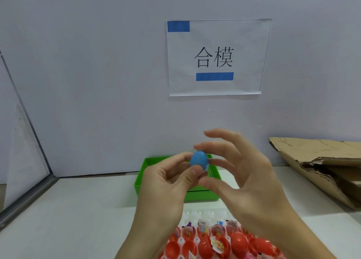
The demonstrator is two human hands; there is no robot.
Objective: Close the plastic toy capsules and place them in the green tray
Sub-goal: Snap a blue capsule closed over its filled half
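Capsule, blue (198, 160): closed, held in the air above the green tray (142, 177), pinched between thumb and fingers of the left hand (166, 182); fingertips of the right hand (248, 172) touch its far side, remaining fingers spread. Green tray: on the white worktop (78, 210), contents hidden behind the hands. Red capsule halves (220, 241): clustered nearest, several holding small wrapped toys. Torn cardboard (320, 161): far right.

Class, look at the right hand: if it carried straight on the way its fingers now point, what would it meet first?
The right hand points left, so its fingers would first meet the blue capsule, pinched by the left hand; they look almost touching it, though depth is unclear.
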